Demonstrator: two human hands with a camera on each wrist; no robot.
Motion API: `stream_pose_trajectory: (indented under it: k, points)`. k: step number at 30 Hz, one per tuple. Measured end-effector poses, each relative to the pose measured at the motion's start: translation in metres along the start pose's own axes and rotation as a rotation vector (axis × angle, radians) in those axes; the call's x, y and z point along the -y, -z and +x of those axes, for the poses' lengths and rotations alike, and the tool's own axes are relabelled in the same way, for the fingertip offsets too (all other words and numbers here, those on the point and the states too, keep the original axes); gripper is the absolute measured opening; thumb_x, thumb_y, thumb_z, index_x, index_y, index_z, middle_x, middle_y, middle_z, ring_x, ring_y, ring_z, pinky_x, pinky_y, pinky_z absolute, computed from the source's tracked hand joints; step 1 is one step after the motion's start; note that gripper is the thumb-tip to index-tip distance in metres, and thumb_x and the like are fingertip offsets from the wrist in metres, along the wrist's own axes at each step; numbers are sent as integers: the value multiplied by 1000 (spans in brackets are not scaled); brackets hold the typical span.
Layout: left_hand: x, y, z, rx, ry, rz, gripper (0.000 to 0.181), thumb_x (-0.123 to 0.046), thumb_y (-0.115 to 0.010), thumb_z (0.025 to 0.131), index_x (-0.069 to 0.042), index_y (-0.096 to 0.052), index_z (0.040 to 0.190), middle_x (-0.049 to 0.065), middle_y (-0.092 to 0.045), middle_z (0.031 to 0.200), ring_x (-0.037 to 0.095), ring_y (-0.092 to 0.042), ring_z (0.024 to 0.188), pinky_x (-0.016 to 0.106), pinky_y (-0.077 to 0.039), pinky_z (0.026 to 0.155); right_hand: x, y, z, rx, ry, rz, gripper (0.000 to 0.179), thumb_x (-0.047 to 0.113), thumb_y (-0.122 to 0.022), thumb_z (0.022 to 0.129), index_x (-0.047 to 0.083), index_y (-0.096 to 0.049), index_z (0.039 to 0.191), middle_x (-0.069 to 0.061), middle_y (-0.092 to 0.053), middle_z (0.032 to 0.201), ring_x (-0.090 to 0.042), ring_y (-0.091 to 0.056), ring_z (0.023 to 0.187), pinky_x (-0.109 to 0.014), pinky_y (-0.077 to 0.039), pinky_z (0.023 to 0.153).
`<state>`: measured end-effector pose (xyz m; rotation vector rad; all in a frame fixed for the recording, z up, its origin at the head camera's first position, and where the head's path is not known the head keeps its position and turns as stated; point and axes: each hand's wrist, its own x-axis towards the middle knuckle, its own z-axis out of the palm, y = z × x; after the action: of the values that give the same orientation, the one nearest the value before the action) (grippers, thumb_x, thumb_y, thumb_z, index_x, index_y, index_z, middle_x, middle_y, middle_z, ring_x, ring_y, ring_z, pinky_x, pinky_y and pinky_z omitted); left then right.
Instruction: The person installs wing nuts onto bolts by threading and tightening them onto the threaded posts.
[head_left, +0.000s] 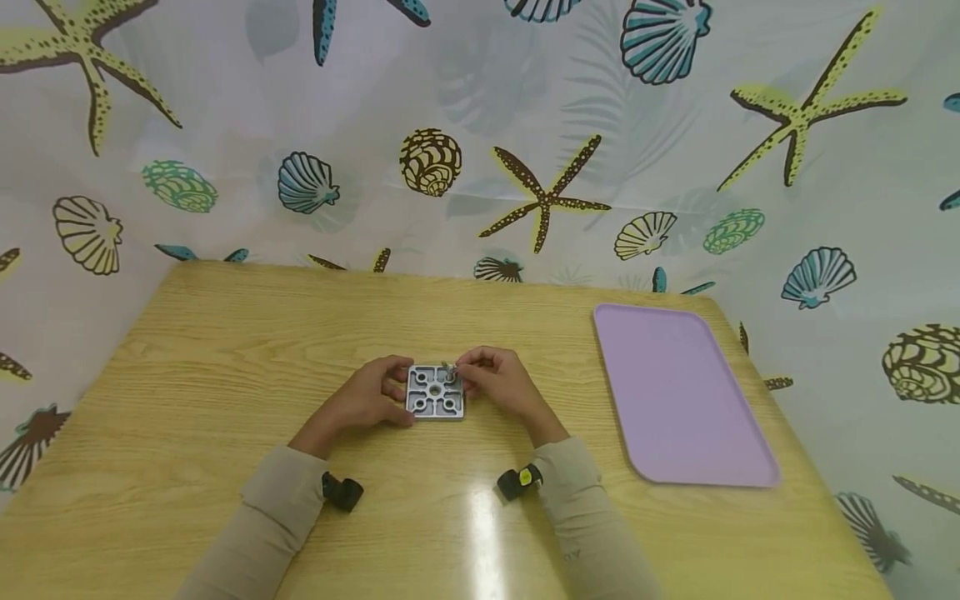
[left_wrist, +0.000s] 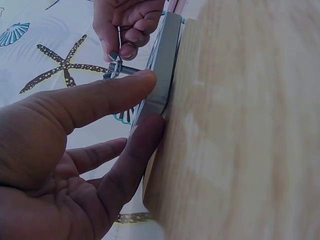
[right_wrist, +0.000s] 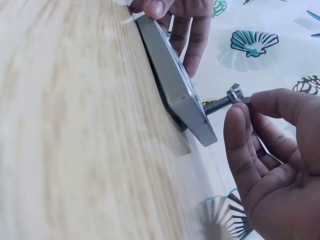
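A grey square metal plate with ribs and round bosses, one near each corner and one in the middle, lies on the wooden table. A threaded bolt stands up from its back right corner, carrying a wing nut near the top. With thumb and fingertips, my right hand pinches one wing of that nut. My left hand grips the plate's left edge, its thumb at the near corner and fingers at the far one.
A flat lilac tray lies on the right side of the table. Behind the table's far edge hangs a white cloth printed with shells and starfish. Dark wrist cameras sit on both sleeves.
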<state>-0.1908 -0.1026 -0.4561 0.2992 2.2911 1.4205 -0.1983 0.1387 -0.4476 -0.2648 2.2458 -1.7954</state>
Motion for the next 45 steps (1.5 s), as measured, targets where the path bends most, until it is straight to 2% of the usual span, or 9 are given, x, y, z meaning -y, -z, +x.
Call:
stream_pose_trajectory:
  k: [7, 15, 22, 25, 32, 39, 45]
  points:
    - [2, 1, 1, -6, 1, 3, 85, -1, -84, 75, 0, -40, 148, 20, -53, 132, 24, -62, 104, 28, -55, 78, 1, -2, 1, 18, 6, 10, 23, 4, -63, 96, -10, -62, 114, -2, -65, 87, -10, -62, 69, -22, -56, 65]
    - [1, 0, 0, 0, -6, -14, 85, 2, -84, 75, 1, -40, 147, 20, -52, 132, 23, -62, 102, 28, -55, 77, -2, -3, 2, 30, -1, -17, 31, 7, -65, 94, -5, -62, 122, 0, -64, 87, -9, -59, 68, -21, -54, 63]
    - [-1, 0, -1, 4, -10, -7, 84, 1, -83, 75, 1, -41, 147, 20, -53, 133, 24, -63, 103, 28, -55, 79, -6, -5, 3, 54, 58, -34, 36, 6, -65, 94, -5, -59, 128, 6, -61, 83, -7, -54, 66, -20, -50, 61]
    - [-1, 0, -1, 4, -9, -8, 84, 1, -83, 75, 1, -41, 147, 20, -53, 133, 24, -63, 104, 29, -55, 79, -5, -5, 3, 51, 61, -39, 35, 6, -64, 95, -5, -60, 127, 4, -61, 85, -8, -55, 66, -20, -50, 60]
    - [-1, 0, -1, 2, -6, -11, 84, 2, -83, 75, 2, -40, 147, 21, -53, 132, 23, -62, 103, 28, -55, 78, -4, -2, 2, 17, 50, -45, 30, 7, -62, 96, -7, -61, 123, -13, -66, 95, -11, -60, 70, -23, -54, 64]
    - [-3, 0, -1, 1, -6, 0, 84, 2, -84, 74, 1, -41, 147, 20, -53, 132, 24, -62, 104, 28, -54, 80, -5, -1, 2, -15, 41, -23, 20, 4, -61, 96, -10, -63, 111, -2, -63, 91, -11, -61, 75, -23, -55, 67]
    - [-2, 1, -1, 0, -3, -7, 84, 3, -83, 74, 0, -41, 147, 19, -53, 131, 22, -61, 102, 27, -54, 79, -6, 0, 3, -6, 47, -14, 16, 3, -60, 96, -11, -63, 104, -1, -61, 85, -11, -57, 70, -21, -52, 64]
